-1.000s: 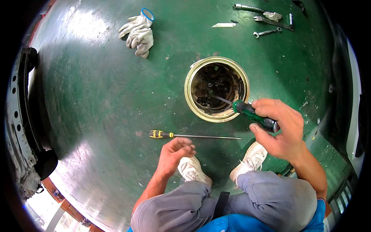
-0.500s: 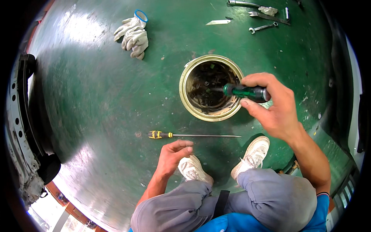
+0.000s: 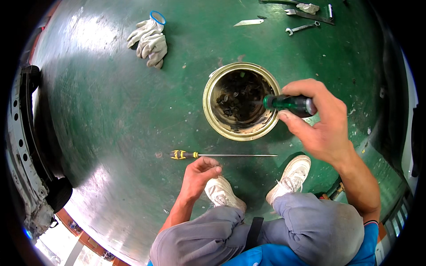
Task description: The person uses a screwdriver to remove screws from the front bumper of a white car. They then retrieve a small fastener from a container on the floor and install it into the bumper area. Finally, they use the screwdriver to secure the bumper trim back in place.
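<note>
Between the right fingers (image 3: 306, 86), the screwdriver (image 3: 290, 104) was green and black. Left of them, the can (image 3: 207, 104) was gold-rimmed and dark inside. Just beyond the left fingers (image 3: 205, 162), another screwdriver (image 3: 230, 155) had a yellow-and-black patched handle; well ahead of them, white gloves (image 3: 151, 44) showed blue trim.

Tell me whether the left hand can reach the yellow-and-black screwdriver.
Probably yes: the left hand is close beside the yellow-and-black screwdriver, and nothing visible on the floor lies between them.
</note>
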### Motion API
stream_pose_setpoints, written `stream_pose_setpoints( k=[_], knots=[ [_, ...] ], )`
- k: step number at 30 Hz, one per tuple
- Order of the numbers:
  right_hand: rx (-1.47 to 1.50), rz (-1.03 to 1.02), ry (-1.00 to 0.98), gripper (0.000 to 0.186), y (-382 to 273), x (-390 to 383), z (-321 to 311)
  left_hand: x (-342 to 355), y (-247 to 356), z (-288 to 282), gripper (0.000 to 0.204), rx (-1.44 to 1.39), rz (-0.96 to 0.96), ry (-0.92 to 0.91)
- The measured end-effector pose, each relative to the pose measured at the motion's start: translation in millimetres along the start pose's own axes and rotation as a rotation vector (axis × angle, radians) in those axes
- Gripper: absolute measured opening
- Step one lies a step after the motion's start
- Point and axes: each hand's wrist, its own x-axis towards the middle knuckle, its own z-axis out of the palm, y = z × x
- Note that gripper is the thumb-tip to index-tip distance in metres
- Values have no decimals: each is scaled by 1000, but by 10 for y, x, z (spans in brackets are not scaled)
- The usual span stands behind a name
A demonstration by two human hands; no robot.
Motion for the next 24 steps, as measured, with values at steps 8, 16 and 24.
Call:
stream_pose_setpoints(
  k=[8, 16, 24],
  knots=[
    [-1, -72, 103, 38, 5, -44, -132, -2, 32, 0, 17, 9, -32, 18],
    [-154, -281, -109, 41, 7, -133, 59, 49, 26, -2, 17, 23, -47, 34],
    [-151, -270, -39, 44, -88, -233, 64, 45, -28, -20, 16, -37, -49, 18]
  ],
)
